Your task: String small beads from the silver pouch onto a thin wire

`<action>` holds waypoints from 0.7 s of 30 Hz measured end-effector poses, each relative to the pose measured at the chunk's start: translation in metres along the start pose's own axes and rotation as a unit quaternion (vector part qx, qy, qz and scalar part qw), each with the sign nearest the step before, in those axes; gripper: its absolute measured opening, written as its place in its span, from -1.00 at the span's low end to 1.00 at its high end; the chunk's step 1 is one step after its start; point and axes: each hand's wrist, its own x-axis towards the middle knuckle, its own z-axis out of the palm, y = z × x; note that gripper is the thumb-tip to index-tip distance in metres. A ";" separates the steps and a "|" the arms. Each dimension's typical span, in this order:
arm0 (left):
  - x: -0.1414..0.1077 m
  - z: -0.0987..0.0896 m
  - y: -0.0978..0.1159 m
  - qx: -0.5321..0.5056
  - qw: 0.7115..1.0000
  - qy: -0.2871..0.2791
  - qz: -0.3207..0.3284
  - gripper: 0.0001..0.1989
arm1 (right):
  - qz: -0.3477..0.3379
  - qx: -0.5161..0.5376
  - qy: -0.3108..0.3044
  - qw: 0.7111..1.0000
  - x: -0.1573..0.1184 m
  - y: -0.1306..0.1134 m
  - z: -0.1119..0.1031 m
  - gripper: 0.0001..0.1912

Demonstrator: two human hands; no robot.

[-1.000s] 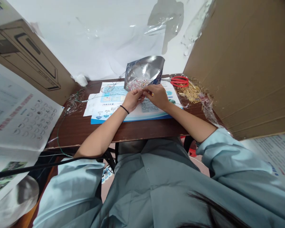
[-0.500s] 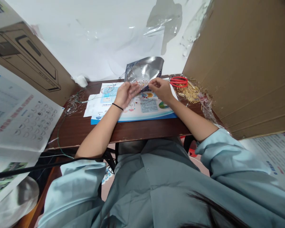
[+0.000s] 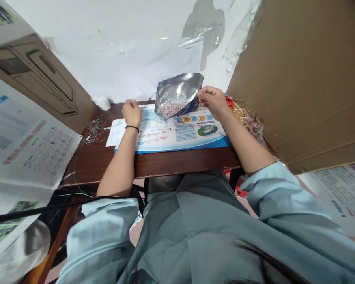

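The person is wearing a light blue shirt (image 3: 192,236) with the sleeves pushed up, and a long black cable (image 3: 47,207) is lying across the left sleeve. A thin black wristband (image 3: 132,128) is sitting on the left wrist. The left hand (image 3: 132,113) is resting on a flat, shiny paper mat with blue edges (image 3: 183,138), and its fingers are curled shut, but I cannot tell if they are holding something tiny. The right hand (image 3: 212,103) is up high, and its fingers are pinching the edge of a crinkly silver foil bag (image 3: 177,88). The bag is sitting on the far part of the mat, with its mouth open and lots of tiny pink and white beads (image 3: 170,109) showing inside. The mat is lying on a dark brown wooden table (image 3: 186,165). A messy bunch of thin clear wire (image 3: 93,132) is sitting near the left side. A pile of thin gold pins (image 3: 241,112) is lying past the right hand. A big brown cardboard sheet (image 3: 298,79) is standing up on the right.
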 end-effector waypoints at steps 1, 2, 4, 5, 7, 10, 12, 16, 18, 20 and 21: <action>0.000 -0.004 -0.001 0.059 0.997 0.041 0.009 -0.76 | -0.001 0.001 -0.003 1.000 0.000 -0.001 -0.002 -0.83; 0.000 -0.008 -0.002 0.107 0.991 0.074 0.007 -0.76 | -0.002 0.001 -0.005 1.000 0.000 -0.003 -0.003 -0.83; 0.001 -0.015 -0.006 0.170 0.980 0.100 -0.008 -0.75 | -0.004 -0.005 -0.008 1.000 0.001 -0.004 -0.005 -0.83; 0.002 -0.017 -0.008 0.183 0.978 0.100 -0.015 -0.75 | -0.004 -0.012 -0.009 1.000 0.000 -0.005 -0.006 -0.83; 0.005 -0.022 -0.013 0.187 0.977 0.098 -0.024 -0.75 | -0.003 -0.032 -0.012 0.999 0.000 -0.007 -0.008 -0.84; 0.011 -0.029 -0.020 0.183 0.977 0.102 -0.042 -0.76 | -0.009 -0.068 -0.021 0.997 -0.002 -0.008 -0.011 -0.83; 0.013 -0.033 -0.022 0.200 0.972 0.114 -0.055 -0.76 | -0.016 -0.086 -0.031 0.996 -0.003 -0.009 -0.013 -0.80; 0.015 -0.039 -0.025 0.224 0.964 0.128 -0.071 -0.72 | -0.012 -0.083 -0.037 0.996 -0.003 -0.011 -0.012 -0.76; 0.016 -0.042 -0.027 0.180 0.978 0.086 -0.058 -0.64 | 0.000 -0.070 -0.033 0.997 -0.002 -0.011 -0.012 -0.74; 0.018 -0.043 -0.030 0.133 0.990 0.034 -0.035 -0.57 | 0.017 -0.057 -0.032 0.998 -0.001 -0.010 -0.012 -0.73; 0.018 -0.044 -0.031 0.125 0.991 0.028 -0.028 -0.57 | 0.027 -0.051 -0.036 0.998 -0.001 -0.010 -0.013 -0.72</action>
